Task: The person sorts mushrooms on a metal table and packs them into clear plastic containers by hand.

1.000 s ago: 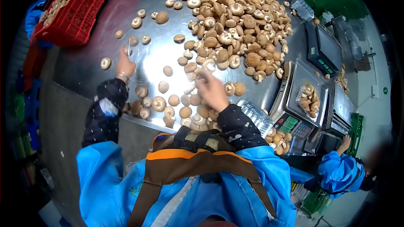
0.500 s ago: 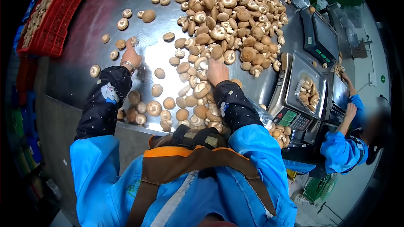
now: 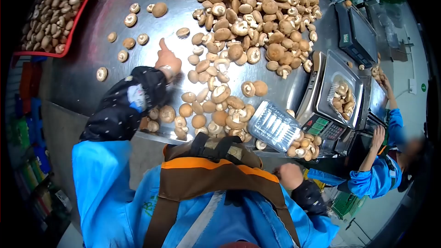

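My left hand point(image 3: 168, 60) is low over the steel table point(image 3: 110, 4), its index finger stretched out and the other fingers mostly hidden beneath it. A shiitake mushroom point(image 3: 183, 32) lies just beyond that fingertip. My right hand point(image 3: 290, 176) is off the table's near edge, at my waist, curled closed; whatever is inside it, if anything, does not show. Close to it, a clear plastic tray point(image 3: 274, 126) rests tilted at the edge. Loose shiitake mushrooms point(image 3: 219, 94) are spread between my hands, and a large heap of mushrooms point(image 3: 257, 14) stands behind them.
At left is a red crate point(image 3: 73, 27) full of mushrooms. On the right, a scale point(image 3: 324, 126) carries a filled tray point(image 3: 341, 98), with a second scale point(image 3: 356, 32) behind. Mushrooms point(image 3: 305, 146) sit by the near edge. A co-worker in blue point(image 3: 374, 177) works at far right.
My left hand has come right and slightly nearer, away from the mushroom it touched. The right hand has left the loose mushrooms and drawn back to my waist, uncovering the clear tray.
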Motion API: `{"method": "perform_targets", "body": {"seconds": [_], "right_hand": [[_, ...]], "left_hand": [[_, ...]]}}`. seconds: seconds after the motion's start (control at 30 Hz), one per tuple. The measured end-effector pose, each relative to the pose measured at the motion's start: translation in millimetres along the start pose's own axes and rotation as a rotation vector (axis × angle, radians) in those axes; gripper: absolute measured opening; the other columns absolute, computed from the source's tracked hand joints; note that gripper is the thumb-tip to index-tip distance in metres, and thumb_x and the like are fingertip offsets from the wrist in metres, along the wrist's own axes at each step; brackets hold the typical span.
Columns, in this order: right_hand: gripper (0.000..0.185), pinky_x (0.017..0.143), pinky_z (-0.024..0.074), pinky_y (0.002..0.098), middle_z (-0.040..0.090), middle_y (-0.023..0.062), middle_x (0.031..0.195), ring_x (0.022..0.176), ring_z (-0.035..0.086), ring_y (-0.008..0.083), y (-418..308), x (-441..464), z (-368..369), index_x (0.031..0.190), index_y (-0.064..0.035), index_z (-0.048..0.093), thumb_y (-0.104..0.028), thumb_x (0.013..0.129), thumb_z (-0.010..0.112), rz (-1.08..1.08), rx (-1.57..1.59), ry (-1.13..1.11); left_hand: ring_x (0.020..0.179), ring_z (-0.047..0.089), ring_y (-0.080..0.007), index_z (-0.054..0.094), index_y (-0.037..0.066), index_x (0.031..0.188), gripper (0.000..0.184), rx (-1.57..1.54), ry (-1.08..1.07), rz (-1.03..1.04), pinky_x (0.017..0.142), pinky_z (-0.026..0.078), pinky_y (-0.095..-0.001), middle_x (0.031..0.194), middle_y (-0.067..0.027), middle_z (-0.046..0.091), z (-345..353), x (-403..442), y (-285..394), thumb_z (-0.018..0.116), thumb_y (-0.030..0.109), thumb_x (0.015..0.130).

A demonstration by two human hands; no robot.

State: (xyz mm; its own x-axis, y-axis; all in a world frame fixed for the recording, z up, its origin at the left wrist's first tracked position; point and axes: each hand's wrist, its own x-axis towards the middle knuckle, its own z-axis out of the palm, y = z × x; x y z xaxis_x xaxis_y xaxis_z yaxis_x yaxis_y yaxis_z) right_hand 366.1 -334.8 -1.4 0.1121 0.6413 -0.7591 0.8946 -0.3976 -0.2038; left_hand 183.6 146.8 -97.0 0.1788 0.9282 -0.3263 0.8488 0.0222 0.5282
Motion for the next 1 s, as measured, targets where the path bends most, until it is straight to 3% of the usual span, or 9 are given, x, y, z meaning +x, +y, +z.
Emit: {"method": "perform_targets", "body": {"seconds": [0.1, 0.17, 0.27, 0.4, 0.5, 0.6, 0.7, 0.83, 1.0], "right_hand": [[0.019, 0.065, 0.0498, 0.0410, 0.064, 0.0138, 0.082, 0.077, 0.062, 0.0336, -14.5, 7.7, 43.7, 0.095, -0.0106, 0.064, -0.015, 0.078, 0.059, -0.135, 0.456, 0.135], [0.019, 0.067, 0.0493, 0.0397, 0.064, 0.0136, 0.085, 0.081, 0.062, 0.0336, -29.8, 0.9, 26.0, 0.098, -0.0094, 0.062, -0.012, 0.080, 0.056, -0.064, 0.495, 0.178], [0.019, 0.069, 0.0493, 0.0390, 0.064, 0.0138, 0.089, 0.083, 0.061, 0.0332, -45.4, -7.6, 10.7, 0.099, -0.0082, 0.061, -0.011, 0.081, 0.054, 0.016, 0.570, 0.245], [0.021, 0.070, 0.0496, 0.0382, 0.063, 0.0141, 0.091, 0.084, 0.061, 0.0332, -45.2, -15.0, 17.0, 0.101, -0.0071, 0.060, -0.009, 0.080, 0.056, 0.031, 0.604, 0.232], [0.023, 0.071, 0.0495, 0.0388, 0.063, 0.0144, 0.093, 0.084, 0.061, 0.0332, -36.6, -16.0, 25.4, 0.103, -0.0067, 0.059, -0.007, 0.080, 0.059, 0.012, 0.668, 0.243], [0.027, 0.070, 0.0497, 0.0380, 0.064, 0.0144, 0.093, 0.083, 0.062, 0.0327, -43.0, -14.7, -2.1, 0.106, -0.0055, 0.059, -0.005, 0.079, 0.061, 0.052, 0.627, 0.268], [0.028, 0.068, 0.0501, 0.0347, 0.064, 0.0157, 0.089, 0.077, 0.063, 0.0305, -44.2, 3.0, -43.2, 0.108, -0.0037, 0.058, -0.005, 0.080, 0.063, -0.054, 0.602, 0.413], [0.046, 0.070, 0.0498, 0.0294, 0.065, 0.0132, 0.092, 0.079, 0.064, 0.0196, -69.9, 45.0, -98.4, 0.125, 0.0009, 0.047, -0.010, 0.084, 0.064, -0.130, 0.712, 0.772], [0.072, 0.081, 0.0541, 0.0344, 0.046, 0.0176, 0.128, 0.106, 0.059, 0.0256, -81.4, 129.0, -133.7, 0.145, -0.0104, 0.011, -0.006, 0.089, 0.055, -0.293, 1.664, 0.478]], "left_hand": [[0.106, 0.056, -0.0367, 0.010, 0.003, 0.141, 0.092, -0.340, -0.257, -0.200, 0.089, 0.046, -0.0405, 0.119, -0.0269, 0.050, 17.6, -10.8, 63.6, 0.067, 0.020, 0.071], [0.107, 0.055, -0.0347, 0.014, -0.002, 0.137, 0.090, -0.512, -0.008, -0.169, 0.090, 0.045, -0.0380, 0.116, -0.0261, 0.051, 76.5, -12.0, 83.8, 0.069, 0.020, 0.069], [0.102, 0.054, -0.0367, 0.021, 0.005, 0.132, 0.076, -0.870, -0.035, -0.282, 0.089, 0.044, -0.0410, 0.116, -0.0262, 0.048, 102.2, -33.2, 128.4, 0.066, 0.009, 0.071], [0.083, 0.055, -0.0273, 0.024, 0.007, 0.127, 0.062, -1.523, -0.326, -0.185, 0.063, 0.050, -0.0385, 0.110, -0.0178, 0.044, 151.1, -23.7, 108.2, 0.042, -0.012, 0.071], [0.069, 0.054, -0.0245, 0.029, 0.015, 0.121, 0.064, -1.680, -0.607, -0.049, 0.054, 0.050, -0.0422, 0.098, -0.0139, 0.045, 157.6, -20.0, 86.1, 0.038, -0.017, 0.066], [0.102, 0.056, -0.0342, 0.034, 0.009, 0.127, 0.070, -1.659, -0.721, -0.116, 0.077, 0.055, -0.0460, 0.117, -0.0168, 0.046, 134.1, -33.4, 76.2, 0.032, -0.021, 0.064], [0.074, 0.059, -0.0295, 0.028, 0.012, 0.128, 0.075, -1.755, -0.662, -0.046, 0.053, 0.051, -0.0373, 0.104, -0.0170, 0.048, 112.3, -57.4, 78.4, 0.036, -0.022, 0.061], [0.096, 0.060, -0.0351, 0.027, 0.006, 0.131, 0.077, -1.778, -0.690, 0.081, 0.066, 0.056, -0.0367, 0.119, -0.0209, 0.046, 84.7, -85.7, 76.9, 0.036, -0.022, 0.060], [0.108, 0.055, -0.0339, 0.028, 0.005, 0.131, 0.075, -1.852, -0.675, 0.142, 0.080, 0.055, -0.0404, 0.123, -0.0169, 0.045, 67.0, -124.7, 82.0, 0.040, -0.022, 0.062]]}}
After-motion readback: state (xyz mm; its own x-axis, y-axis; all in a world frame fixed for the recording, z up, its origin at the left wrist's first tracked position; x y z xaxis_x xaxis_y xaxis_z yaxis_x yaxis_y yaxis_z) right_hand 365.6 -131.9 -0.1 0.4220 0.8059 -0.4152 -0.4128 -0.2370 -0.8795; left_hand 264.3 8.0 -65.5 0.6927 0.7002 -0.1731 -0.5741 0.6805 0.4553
